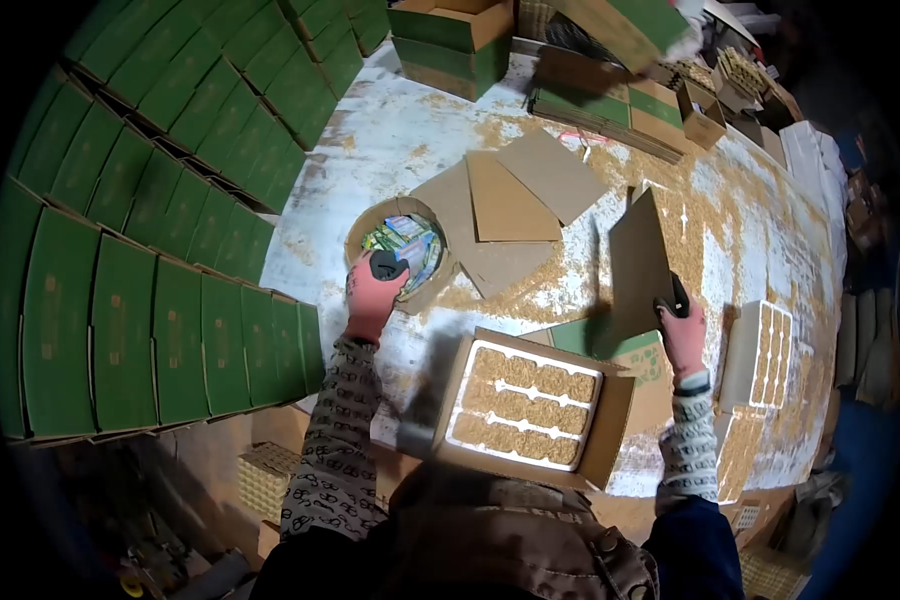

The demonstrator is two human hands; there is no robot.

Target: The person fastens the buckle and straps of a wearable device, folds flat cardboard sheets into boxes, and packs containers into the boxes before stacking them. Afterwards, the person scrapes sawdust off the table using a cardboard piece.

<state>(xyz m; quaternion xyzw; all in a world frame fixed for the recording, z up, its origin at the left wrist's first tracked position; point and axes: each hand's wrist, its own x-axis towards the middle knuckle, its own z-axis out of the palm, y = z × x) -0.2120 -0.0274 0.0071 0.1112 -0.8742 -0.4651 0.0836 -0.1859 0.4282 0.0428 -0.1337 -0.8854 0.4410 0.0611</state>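
Left hand (373, 288) at the packets (407, 232), grip unclear; right hand (683, 335) grasps the cardboard sheet (638, 265), on edge just beyond the box (613, 432).

Packing workshop, by the look of it. Green cartons (180, 310) stacked in rows along the left of the frame; tabletop (370, 120) littered with tan, grain-like bits; open carton (606, 430) at lower centre with a white tray (540, 396) full of the same; loose cardboard sheets (505, 205) mid-frame, more cardboard (605, 108) stacked at upper right.

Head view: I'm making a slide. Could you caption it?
Left hand at a tub of packets, right hand holding a cardboard sheet.
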